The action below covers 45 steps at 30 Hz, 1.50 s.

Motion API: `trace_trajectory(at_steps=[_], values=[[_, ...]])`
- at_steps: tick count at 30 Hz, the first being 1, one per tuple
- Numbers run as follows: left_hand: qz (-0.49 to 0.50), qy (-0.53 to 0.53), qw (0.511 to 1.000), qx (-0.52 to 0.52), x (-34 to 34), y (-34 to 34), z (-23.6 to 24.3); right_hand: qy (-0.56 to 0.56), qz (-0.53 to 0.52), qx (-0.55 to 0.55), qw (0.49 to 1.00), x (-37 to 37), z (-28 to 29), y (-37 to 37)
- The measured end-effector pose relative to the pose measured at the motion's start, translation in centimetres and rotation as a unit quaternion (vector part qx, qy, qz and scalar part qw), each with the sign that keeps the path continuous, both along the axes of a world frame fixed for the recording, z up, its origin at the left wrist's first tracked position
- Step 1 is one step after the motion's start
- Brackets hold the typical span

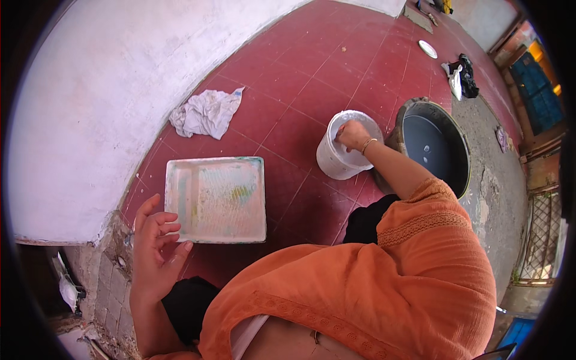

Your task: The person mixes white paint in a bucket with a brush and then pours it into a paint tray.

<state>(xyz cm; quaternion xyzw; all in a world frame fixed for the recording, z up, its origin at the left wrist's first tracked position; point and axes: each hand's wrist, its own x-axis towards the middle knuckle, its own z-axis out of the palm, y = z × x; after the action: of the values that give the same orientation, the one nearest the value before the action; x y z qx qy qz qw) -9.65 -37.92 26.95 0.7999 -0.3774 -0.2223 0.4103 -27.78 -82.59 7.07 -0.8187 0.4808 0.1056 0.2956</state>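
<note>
My right hand [353, 135] reaches down into a white plastic bucket [333, 161], its fingers curled closed. What they grip inside, if anything, is hidden by the hand and the rim. My left hand [157, 246] is raised beside the left edge of a paint tray [219, 201], fingers loosely bent and apart, with nothing in them. The shallow rectangular tray is off-white, with a ribbed bed and smears of white, green and yellow paint. It lies flat on the red tiled floor [288, 135].
Right of the bucket stands a dark round tub [461, 150] holding greyish liquid. A crumpled white cloth [207, 114] lies by the white wall [102, 108]. Farther off are a white lid-like disc [428, 49] and a black-and-white bundle [462, 77]. Rough concrete [489, 174] borders the tiles at right.
</note>
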Motion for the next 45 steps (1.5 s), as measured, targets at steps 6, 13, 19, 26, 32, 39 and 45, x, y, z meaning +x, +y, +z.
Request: trace_trajectory(at_steps=[6,13,19,26,32,39,45], values=[[-0.034,-0.11,0.993,0.019,1.0,-2.6,0.5,0.01,0.03,-0.042,0.999,-0.7,3.2,0.9],[-0.129,-0.42,0.888,-0.135,1.4,-8.1,8.0,0.099,0.108,-0.105,0.984,-0.8,6.6,1.3],[-0.001,-0.375,0.813,-0.445,3.2,-7.7,14.1,0.015,-0.069,-0.257,0.964,-2.0,9.8,4.2],[0.124,-0.075,0.797,-0.586,6.9,-4.9,5.7,-0.029,-0.152,-0.242,0.958,-1.8,10.2,8.0],[0.069,0.011,0.908,-0.413,6.1,-11.6,2.1,-0.01,-0.111,-0.22,0.969,-3.6,10.7,6.1],[-0.039,-0.107,0.956,-0.27,3.0,-16.0,-2.4,-0.064,-0.131,-0.113,0.983,-4.1,11.5,3.3],[-0.038,-0.08,0.958,-0.273,1.9,-18.3,-3.9,-0.013,-0.116,-0.097,0.988,-3.6,8.9,3.2]])
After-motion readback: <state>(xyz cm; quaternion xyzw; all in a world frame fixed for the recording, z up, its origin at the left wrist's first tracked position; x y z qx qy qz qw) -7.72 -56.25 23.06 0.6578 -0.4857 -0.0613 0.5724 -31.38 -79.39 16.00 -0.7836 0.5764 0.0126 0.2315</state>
